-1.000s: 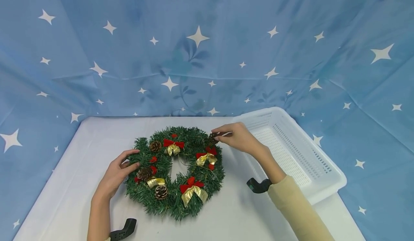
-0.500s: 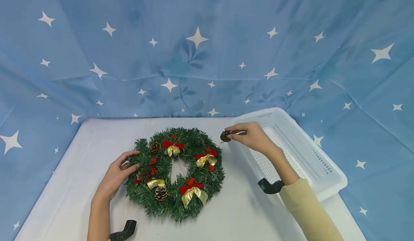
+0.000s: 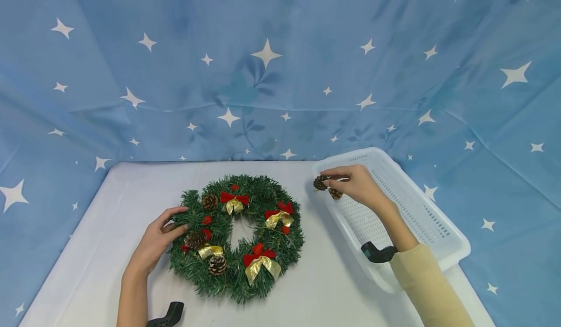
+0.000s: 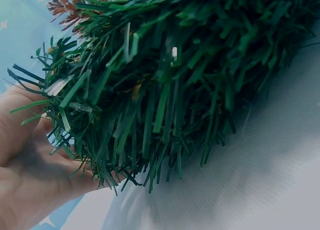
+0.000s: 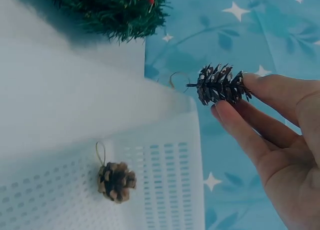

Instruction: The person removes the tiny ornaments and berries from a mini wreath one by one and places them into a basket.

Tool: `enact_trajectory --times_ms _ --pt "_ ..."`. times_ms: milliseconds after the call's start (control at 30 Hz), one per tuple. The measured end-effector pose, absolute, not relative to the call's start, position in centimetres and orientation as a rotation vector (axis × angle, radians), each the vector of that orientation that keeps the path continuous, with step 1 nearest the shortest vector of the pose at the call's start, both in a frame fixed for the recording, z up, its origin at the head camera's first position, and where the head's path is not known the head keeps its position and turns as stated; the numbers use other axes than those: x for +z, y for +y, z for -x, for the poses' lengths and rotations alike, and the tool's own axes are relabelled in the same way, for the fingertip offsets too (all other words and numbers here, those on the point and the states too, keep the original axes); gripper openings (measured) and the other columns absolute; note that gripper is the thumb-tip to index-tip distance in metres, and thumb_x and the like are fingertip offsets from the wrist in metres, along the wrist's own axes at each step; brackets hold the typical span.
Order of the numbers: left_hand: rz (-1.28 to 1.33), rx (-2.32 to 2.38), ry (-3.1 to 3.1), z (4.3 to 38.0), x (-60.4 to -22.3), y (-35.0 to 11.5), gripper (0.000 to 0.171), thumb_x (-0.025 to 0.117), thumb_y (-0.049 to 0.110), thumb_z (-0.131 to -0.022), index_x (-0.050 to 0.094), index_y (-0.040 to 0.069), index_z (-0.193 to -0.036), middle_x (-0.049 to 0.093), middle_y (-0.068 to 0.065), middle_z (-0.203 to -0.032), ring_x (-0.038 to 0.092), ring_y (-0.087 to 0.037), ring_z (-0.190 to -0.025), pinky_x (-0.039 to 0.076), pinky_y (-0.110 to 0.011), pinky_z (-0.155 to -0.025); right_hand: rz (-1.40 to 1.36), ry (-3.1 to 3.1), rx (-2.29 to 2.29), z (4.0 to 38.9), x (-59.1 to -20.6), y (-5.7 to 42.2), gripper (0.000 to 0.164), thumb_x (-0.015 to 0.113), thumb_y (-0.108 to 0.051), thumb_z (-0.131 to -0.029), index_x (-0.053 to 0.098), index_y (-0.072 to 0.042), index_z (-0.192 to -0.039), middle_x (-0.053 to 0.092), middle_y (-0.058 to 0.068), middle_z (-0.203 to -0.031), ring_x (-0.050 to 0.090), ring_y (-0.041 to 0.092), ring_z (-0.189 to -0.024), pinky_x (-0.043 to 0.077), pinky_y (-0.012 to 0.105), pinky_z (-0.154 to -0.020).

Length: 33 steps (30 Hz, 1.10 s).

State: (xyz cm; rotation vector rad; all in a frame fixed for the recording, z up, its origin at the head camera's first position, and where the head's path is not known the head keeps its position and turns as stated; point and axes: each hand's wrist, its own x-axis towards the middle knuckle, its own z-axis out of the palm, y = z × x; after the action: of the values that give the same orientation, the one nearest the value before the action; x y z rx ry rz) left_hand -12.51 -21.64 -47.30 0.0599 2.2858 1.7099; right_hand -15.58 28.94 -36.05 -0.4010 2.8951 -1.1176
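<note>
A green Christmas wreath with red and gold bows and several pine cones lies on the white table. My left hand grips its left side; in the left wrist view, thumb and fingers reach around the green tinsel. Between the thumb and fingertips of my right hand is a brown pine cone with a thin wire loop, pinched above the left rim of the white plastic basket. Inside the basket lies another pine cone, partly hidden by the right hand in the head view.
A blue cloth with white stars hangs behind and around the table. The basket stands at the table's right side, its wall raised. Black wrist devices are worn on both arms.
The right hand has drawn the pine cone away from the wreath's upper right and carried it rightward to the basket. The left hand stays on the wreath.
</note>
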Motion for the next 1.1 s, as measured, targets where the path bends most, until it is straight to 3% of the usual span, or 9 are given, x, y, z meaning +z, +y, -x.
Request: enact_trajectory --times_ms 133,333,1100 --pt "-0.061 1.722 2.280 12.5 -47.3 -21.6 0.065 0.068 0.033 -0.101 0.040 0.011 -0.156 0.009 -0.022 -0.171 0.013 -0.061 -0.150 0.025 -0.080 -0.111 0.369 2.895 -1.118 15.6 -36.3 29.6 0.030 0.073 -0.024 -0.098 0.076 -0.015 -0.126 0.075 0.009 -0.122 0.074 0.030 -0.110 0.062 0.040 -0.084" --pt "-0.062 1.721 2.275 12.5 -47.3 -21.6 0.066 0.068 0.034 -0.101 0.040 0.012 -0.156 0.008 -0.023 -0.171 0.013 -0.061 -0.150 0.026 -0.080 -0.111 0.354 2.879 -1.144 15.4 -36.3 30.4 0.033 0.073 -0.026 -0.098 0.074 -0.012 -0.129 0.074 0.011 -0.125 0.072 0.033 -0.113 0.060 0.050 -0.091" --pt "-0.068 1.714 2.282 12.5 -47.3 -21.7 0.065 0.068 0.033 -0.101 0.040 0.011 -0.156 0.008 -0.023 -0.171 0.014 -0.061 -0.150 0.025 -0.080 -0.110 0.328 2.947 -1.099 15.0 -36.4 32.0 0.031 0.072 -0.021 -0.099 0.074 -0.009 -0.127 0.074 0.014 -0.124 0.071 0.034 -0.113 0.061 0.049 -0.089"
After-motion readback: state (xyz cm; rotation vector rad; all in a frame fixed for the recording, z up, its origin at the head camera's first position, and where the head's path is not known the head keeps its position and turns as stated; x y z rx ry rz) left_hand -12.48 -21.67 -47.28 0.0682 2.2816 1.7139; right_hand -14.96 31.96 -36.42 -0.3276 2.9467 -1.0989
